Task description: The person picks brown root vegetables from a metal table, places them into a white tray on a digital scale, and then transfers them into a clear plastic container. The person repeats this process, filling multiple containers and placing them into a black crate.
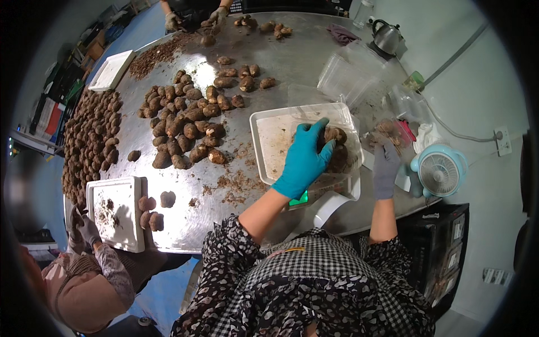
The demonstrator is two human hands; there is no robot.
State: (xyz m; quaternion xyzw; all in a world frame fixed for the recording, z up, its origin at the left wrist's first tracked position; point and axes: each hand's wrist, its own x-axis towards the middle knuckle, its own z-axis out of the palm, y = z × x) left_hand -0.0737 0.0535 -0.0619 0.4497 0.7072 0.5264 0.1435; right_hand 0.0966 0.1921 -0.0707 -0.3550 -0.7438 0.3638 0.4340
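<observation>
My left hand (306,160), in a teal glove, is curled over brown taro corms (336,135) in a shallow white tray (259,147). Its thumb and fingers close around one corm, partly hidden by the glove. Clear plastic lies around the corms in the tray. Below the tray's near edge a green lit display (300,199) shows. To the right of the tray is my right hand (385,168) in a grey glove, fingers bent at some clear plastic with brown pieces (387,128). What its fingertips grip is hidden.
Taro corms (182,121) lie heaped at the table's middle, with a larger pile (90,146) at left. Stacked clear boxes (351,73), a kettle (387,37) and a blue fan (441,171) stand right. Two co-workers' gloved hands (174,22) (84,230) are at the far and left edges.
</observation>
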